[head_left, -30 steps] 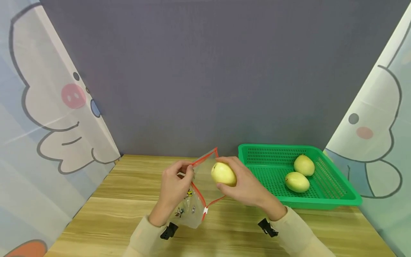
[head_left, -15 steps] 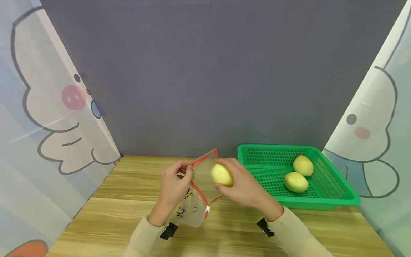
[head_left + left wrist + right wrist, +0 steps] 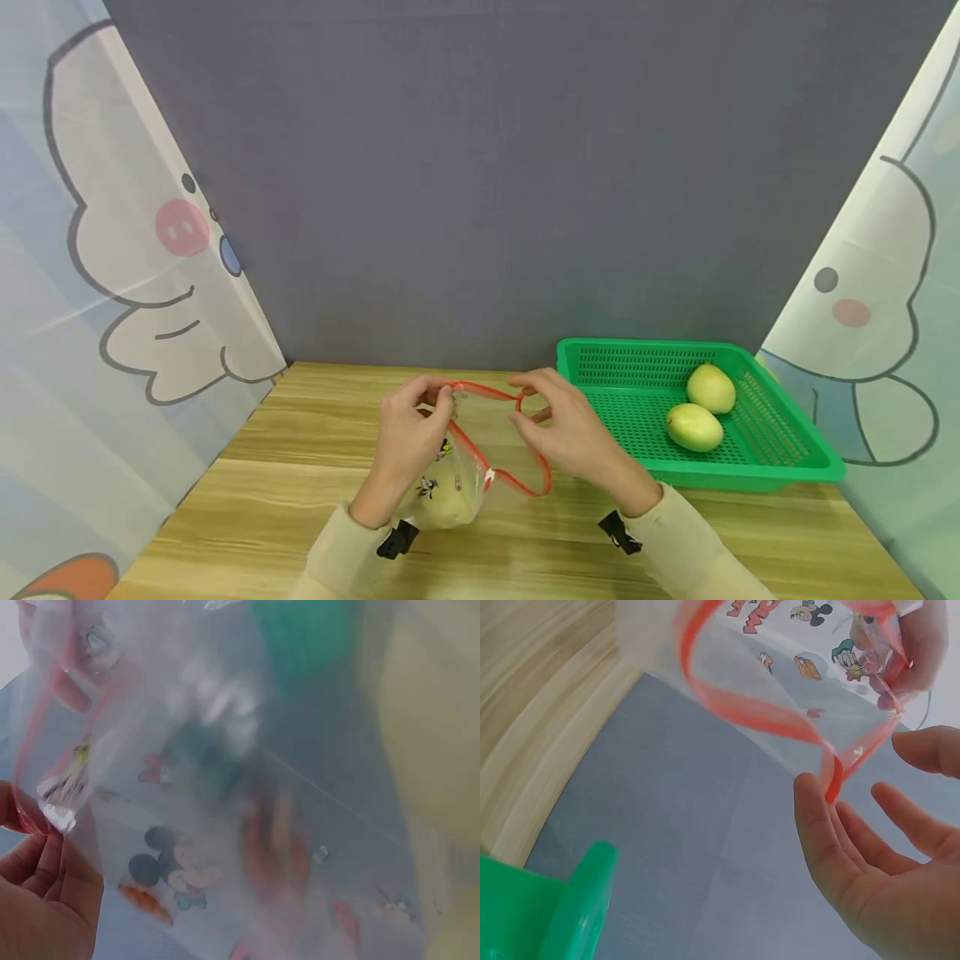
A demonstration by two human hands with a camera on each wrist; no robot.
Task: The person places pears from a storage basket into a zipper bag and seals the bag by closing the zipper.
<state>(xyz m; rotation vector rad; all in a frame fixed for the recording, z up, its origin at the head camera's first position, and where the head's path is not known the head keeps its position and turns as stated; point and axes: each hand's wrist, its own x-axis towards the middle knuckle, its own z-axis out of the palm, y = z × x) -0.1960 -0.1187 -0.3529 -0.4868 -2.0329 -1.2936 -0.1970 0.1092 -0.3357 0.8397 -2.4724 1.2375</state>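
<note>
A clear zip bag [image 3: 468, 475] with a red rim, a white slider and cartoon prints hangs with its mouth spread wide. My left hand [image 3: 411, 425] pinches the left side of the rim between thumb and fingers. Inside, at the bottom of the bag, sits an oval yellow fruit [image 3: 445, 507], seen through the film. My right hand [image 3: 558, 421] is at the right corner of the mouth with thumb and fingers apart. In the right wrist view, its fingertips [image 3: 810, 799] are at the red corner, and nothing is gripped between them and the thumb.
On the right of the wooden table [image 3: 247, 508] stands a green slotted basket [image 3: 622, 408] holding two more yellow fruits, one of them the front fruit [image 3: 694, 427]. A grey wall panel [image 3: 480, 183] rises behind the table, with cartoon-printed curtains on both sides.
The yellow fruit has left my right hand and is down inside the bag, which sags lower. My right fingers have spread at the rim. The left hand keeps its pinch.
</note>
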